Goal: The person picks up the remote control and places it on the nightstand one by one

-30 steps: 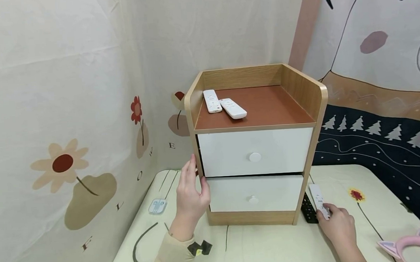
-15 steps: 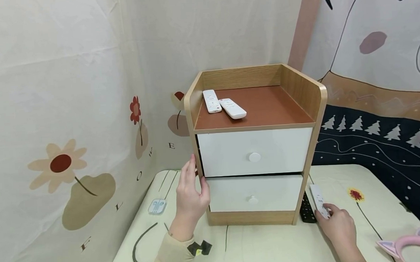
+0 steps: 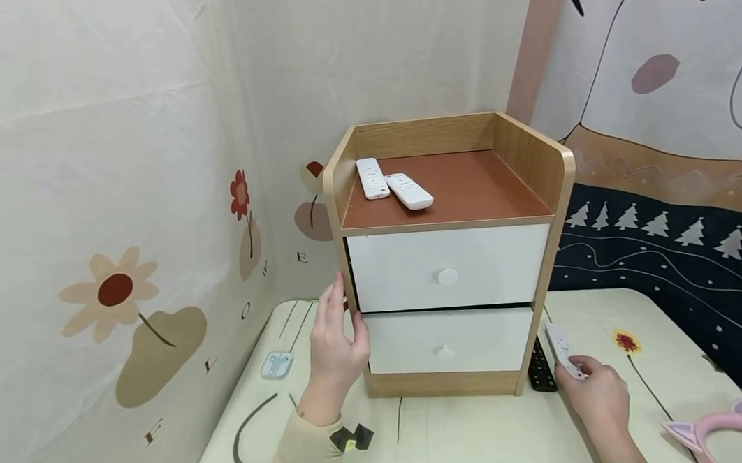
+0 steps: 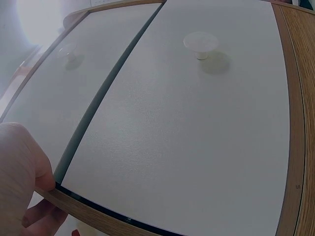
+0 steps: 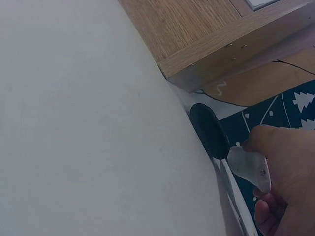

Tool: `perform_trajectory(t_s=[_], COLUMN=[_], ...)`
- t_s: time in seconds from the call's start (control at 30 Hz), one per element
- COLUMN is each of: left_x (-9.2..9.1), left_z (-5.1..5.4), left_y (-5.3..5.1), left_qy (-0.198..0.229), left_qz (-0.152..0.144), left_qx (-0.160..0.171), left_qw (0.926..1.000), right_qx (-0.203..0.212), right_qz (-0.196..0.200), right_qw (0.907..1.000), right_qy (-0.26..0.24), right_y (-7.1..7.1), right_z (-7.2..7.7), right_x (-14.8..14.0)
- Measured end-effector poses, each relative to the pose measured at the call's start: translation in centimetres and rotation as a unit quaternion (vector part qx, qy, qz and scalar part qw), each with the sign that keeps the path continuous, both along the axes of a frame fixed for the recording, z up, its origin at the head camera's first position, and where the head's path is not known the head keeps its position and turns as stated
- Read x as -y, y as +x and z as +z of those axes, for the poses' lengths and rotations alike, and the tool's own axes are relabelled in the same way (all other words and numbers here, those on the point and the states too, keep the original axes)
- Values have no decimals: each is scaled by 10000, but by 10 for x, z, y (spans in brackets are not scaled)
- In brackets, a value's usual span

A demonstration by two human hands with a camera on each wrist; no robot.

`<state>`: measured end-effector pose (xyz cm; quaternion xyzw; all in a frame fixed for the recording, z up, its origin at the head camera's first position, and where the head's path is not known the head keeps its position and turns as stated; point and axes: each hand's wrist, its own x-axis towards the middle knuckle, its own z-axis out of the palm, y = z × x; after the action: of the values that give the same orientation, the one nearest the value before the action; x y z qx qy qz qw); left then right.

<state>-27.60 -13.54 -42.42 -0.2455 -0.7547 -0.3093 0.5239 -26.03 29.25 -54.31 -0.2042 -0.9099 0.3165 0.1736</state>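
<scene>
A wooden cabinet (image 3: 442, 385) with a white upper drawer (image 3: 398, 272) and a white lower drawer (image 3: 408, 341) stands on the table. My left hand (image 3: 336, 352) rests against its left side, fingers straight along the panel and thumb at the front edge. In the left wrist view the thumb (image 4: 45, 172) touches that edge. At the right, my right hand (image 3: 596, 394) pinches the near end of a white remote control (image 3: 559, 344). Beside the cabinet lies a black remote control (image 3: 540, 369). Two more white remotes lie on the cabinet's brown top: one remote (image 3: 373, 179) leftmost, another remote (image 3: 410, 192) beside it.
On the left of the table (image 3: 458, 444) lie a small clear earphone case (image 3: 277, 365) and a dark coiled cord (image 3: 243, 434). A pink headband with cat ears (image 3: 727, 422) is at the right front. Patterned cloth walls (image 3: 122, 167) stand behind and to the left.
The white remote in my right hand has tilted slightly, its near end shifting a little. My left hand stays against the cabinet. The head view has shifted slightly.
</scene>
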Motion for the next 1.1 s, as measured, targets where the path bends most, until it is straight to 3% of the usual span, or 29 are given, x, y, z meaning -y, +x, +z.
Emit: perform_trajectory(t_s=[0.23, 0.63, 0.83, 1.1], left_x=[-1, -2, -2, 0], left_z=[-1, 0, -1, -2], left_y=[-1, -3, -1, -2], left_qy=[-11, -45, -22, -17], left_qz=[-13, -53, -68, -49], left_qx=[32, -4, -7, -19], left_qw=[10000, 10000, 10000, 10000], right_qx=[-127, -592, -994, -1787], right_qz=[-33, 34, 122, 251], right_qw=[9999, 9981, 9944, 9809], right_qy=[-40, 162, 323, 730], right_y=[-1, -4, -8, -16], right_z=[8, 35, 61, 110], right_x=[0, 10, 13, 20])
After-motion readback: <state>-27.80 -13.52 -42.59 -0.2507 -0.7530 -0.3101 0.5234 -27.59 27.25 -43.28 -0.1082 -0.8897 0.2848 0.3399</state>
